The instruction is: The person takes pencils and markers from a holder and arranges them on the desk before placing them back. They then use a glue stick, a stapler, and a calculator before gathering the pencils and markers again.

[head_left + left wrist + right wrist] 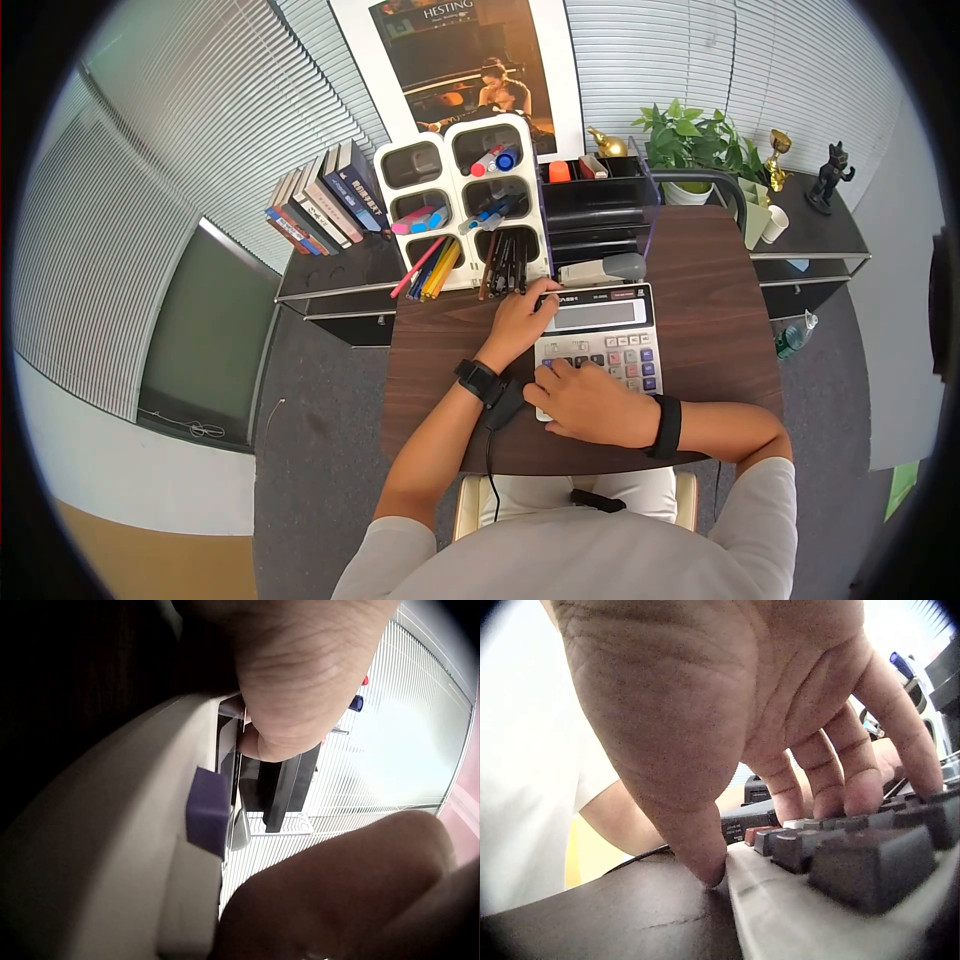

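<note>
So, the dark wood-grain surface (700,330) is the biggest piece here, smooth and round-cornered. On its far left part a chunky white organizer (490,119) is set, moulded in two columns of three rounded pockets. Pink and blue highlighters (425,219) are held in the left middle pocket, yellow and blue pencils (437,270) in the left near one. On the right, red and blue markers (497,159) are kept at the far end, blue pens (492,212) in the middle, dark pencils (507,265) nearest. Just right of it, glossy black trays (590,208) are stacked, with an orange item (559,171) up top. Nearer, the calculator (600,316) is laid on the surface, pale shell, blocky keys, grey screen. Its far left corner is held by the left hand (518,325), grip closed round the edge. Its near keys are touched by the right hand (605,408), grip loosely open, fingers bent down, nothing grasped, thumb lowered beside the shell's near edge.
</note>
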A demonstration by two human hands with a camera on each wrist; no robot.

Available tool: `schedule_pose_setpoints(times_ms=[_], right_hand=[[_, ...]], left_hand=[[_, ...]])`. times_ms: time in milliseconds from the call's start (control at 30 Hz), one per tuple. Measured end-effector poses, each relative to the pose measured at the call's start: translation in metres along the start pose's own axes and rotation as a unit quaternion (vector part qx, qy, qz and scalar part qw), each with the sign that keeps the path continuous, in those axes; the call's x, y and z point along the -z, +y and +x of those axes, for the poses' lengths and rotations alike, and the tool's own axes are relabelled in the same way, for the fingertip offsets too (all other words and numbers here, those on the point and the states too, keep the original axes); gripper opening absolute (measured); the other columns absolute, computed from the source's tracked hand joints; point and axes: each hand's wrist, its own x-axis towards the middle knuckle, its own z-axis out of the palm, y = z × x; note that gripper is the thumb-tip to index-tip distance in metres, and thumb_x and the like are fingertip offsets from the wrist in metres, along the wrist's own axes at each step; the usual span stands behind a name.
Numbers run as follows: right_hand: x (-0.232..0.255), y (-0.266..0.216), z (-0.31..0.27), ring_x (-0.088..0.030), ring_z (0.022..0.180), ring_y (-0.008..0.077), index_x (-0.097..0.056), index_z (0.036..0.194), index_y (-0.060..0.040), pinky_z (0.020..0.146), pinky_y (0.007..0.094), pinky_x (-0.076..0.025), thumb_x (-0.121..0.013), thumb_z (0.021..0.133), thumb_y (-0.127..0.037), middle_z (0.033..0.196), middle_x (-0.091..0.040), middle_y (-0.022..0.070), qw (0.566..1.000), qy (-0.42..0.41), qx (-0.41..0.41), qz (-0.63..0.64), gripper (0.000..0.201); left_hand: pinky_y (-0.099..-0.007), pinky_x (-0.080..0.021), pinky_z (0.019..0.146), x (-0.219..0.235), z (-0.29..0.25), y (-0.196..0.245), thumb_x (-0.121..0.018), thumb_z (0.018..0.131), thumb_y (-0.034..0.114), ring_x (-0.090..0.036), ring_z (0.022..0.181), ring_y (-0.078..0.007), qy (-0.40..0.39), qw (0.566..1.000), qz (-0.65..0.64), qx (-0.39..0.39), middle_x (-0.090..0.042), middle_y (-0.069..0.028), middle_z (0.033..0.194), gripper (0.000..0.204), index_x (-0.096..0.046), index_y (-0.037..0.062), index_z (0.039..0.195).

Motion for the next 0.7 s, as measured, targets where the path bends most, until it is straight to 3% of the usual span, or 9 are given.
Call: schedule_pose_setpoints(times_ms=[700], right_hand=[[-0.0021, -0.0017, -0.0003, -0.057, 0.086, 0.0216, -0.05, 0.096, -0.0061, 0.06, 0.0301, -0.05, -0.075, 0.073, -0.032, 0.092, -0.054, 0.0088, 1.0, -0.002, -0.01, 0.005, 0.043]], left_hand=[[-0.0297, -0.045, 0.065, -0.0006, 0.001, -0.0017, -0.051, 0.092, 0.022, -0.06, 0.067, -0.0174, 0.004, 1.0, 0.003, -0.008, -0.063, -0.0095, 0.075, 0.023, -0.061, 0.0076, 0.106]])
